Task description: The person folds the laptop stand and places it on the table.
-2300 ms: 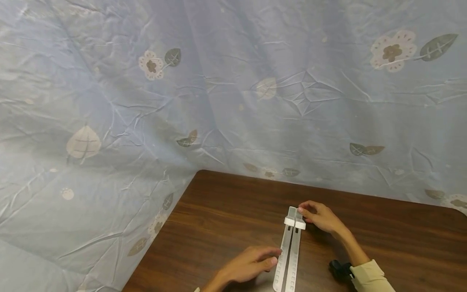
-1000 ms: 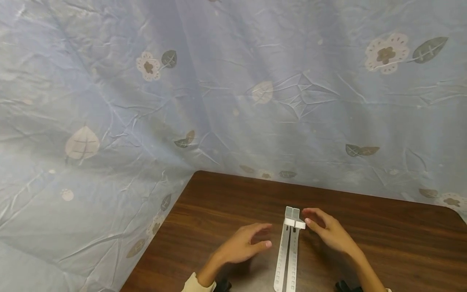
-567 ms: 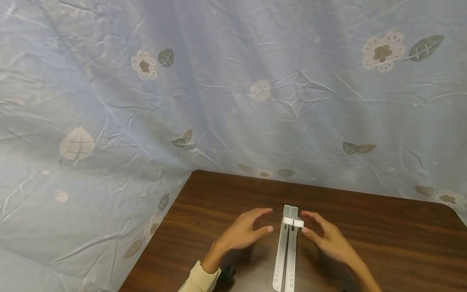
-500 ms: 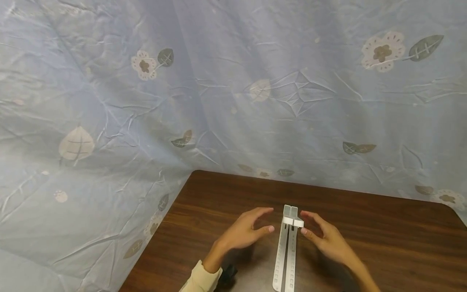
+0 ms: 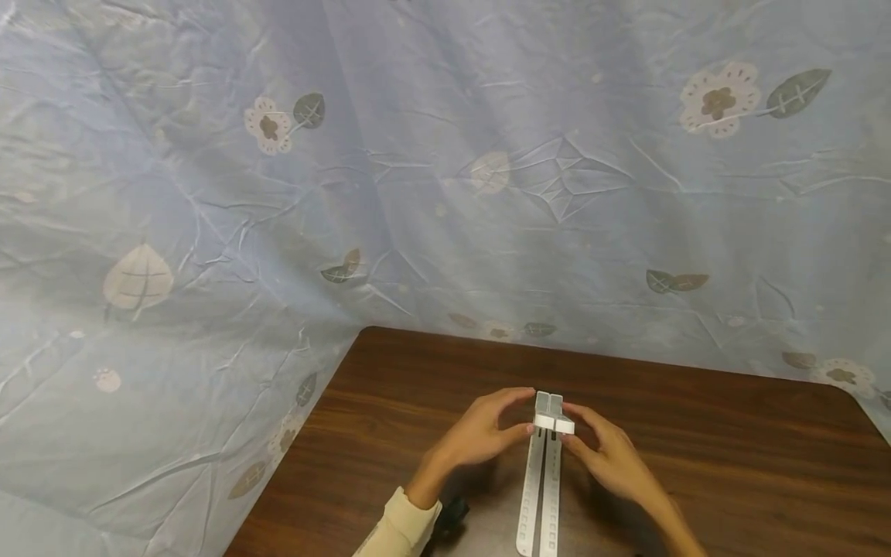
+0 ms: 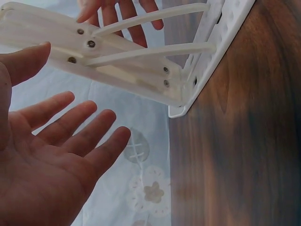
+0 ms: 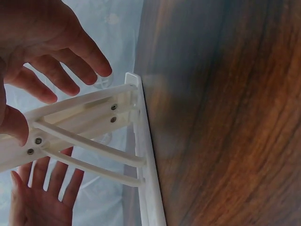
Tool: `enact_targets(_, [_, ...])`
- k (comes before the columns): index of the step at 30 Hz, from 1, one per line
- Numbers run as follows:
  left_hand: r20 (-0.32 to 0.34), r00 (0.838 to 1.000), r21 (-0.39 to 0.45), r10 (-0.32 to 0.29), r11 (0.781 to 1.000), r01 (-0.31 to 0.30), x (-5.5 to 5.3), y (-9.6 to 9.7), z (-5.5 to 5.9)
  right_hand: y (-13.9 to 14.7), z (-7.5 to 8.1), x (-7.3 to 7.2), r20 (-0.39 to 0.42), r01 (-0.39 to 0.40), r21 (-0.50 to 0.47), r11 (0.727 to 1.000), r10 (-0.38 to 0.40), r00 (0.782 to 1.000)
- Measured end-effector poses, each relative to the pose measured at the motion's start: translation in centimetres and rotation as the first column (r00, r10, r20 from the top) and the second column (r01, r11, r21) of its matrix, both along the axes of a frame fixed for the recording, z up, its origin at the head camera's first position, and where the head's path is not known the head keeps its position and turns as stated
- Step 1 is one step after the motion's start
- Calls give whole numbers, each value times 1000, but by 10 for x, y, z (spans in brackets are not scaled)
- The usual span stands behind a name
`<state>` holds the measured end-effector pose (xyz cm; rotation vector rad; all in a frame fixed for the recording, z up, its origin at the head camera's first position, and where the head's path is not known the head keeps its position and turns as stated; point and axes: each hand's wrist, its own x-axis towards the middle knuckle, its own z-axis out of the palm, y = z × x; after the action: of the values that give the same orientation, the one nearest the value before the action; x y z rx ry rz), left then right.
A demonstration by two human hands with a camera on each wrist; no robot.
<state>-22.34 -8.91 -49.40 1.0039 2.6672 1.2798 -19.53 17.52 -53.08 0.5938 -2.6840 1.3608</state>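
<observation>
A white folding stand (image 5: 550, 495) stands on the table, its slotted two-strip base lying flat and its back panel (image 6: 127, 61) tilted up on two curved struts (image 7: 94, 146). To its left is my left hand (image 5: 476, 433), thumb and fingers spread, the tips close to the panel's edge. Opposite it, my right hand (image 5: 612, 460) spreads its thumb and fingers around the panel's right side. In the right wrist view that thumb overlaps the panel; whether either hand touches it I cannot tell. Neither hand grips it.
The brown wood-grain table (image 5: 731, 464) ends at a rounded far-left corner. Pale blue floral cloth (image 5: 431, 232) hangs behind it and along the left side. A dark wrist device (image 5: 452, 517) sits beside the light left sleeve (image 5: 402, 522).
Earlier my right hand touched the stand's top, then drew slightly away. My left hand has moved up and rightward to the panel, and both hands have come closer to its sides.
</observation>
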Motion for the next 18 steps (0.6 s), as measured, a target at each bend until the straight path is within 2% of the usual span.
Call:
enact_targets(3, [-19,1000,13,-21,1000,21,-5,5,-3,-1,-3,-4,19,-6,-16,1000,6,1000])
enact_targets(7, [-18,1000,26,-20,999,20,-8,10,-8,-3,-6,-7,69,-4,-59,998,8,998])
enact_targets(12, [10,1000,55,-17,998,16,-12,15,-13,-4,-8,-10,93,-8,-83,997,16,996])
enact_targets(18, [60,998,81,-24,997,19,-14,17,-20,-7,-9,-10,85,-10,-86,996,18,996])
